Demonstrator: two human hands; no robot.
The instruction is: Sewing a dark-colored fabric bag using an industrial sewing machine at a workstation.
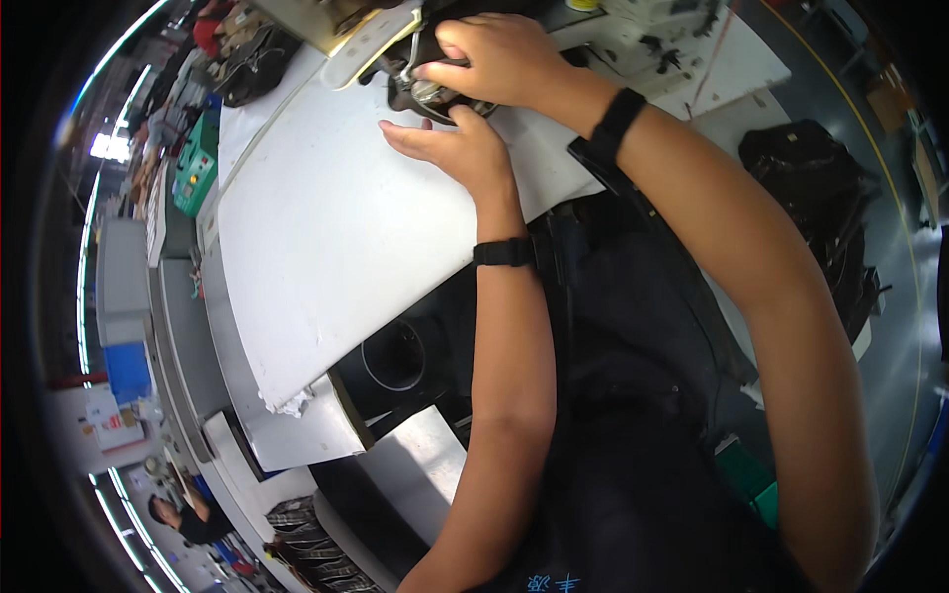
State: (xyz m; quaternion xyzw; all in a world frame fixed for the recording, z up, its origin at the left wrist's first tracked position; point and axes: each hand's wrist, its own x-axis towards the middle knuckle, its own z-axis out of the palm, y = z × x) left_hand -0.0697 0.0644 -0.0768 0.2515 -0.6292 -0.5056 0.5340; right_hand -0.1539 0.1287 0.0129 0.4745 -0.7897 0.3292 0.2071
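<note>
At the far edge of the white tabletop (346,227) stands a machine with a dark opening and shiny metal parts (427,92), probably the working end of a sewing machine. My right hand (509,59) reaches over it from the right. Its fingers are bent and its thumb points left at the metal parts; what lies between them is too small to make out. Just in front, my left hand (455,148) is held low beside the opening, its fingers stretched out to the left and its thumb raised. Black bands circle both wrists.
A pale curved machine arm (371,49) slants over the far edge. Left of the table stand a green box (198,163) and a dark bag (259,67). Dark cloth (806,163) is piled at the right. Another person (188,514) is far off at lower left.
</note>
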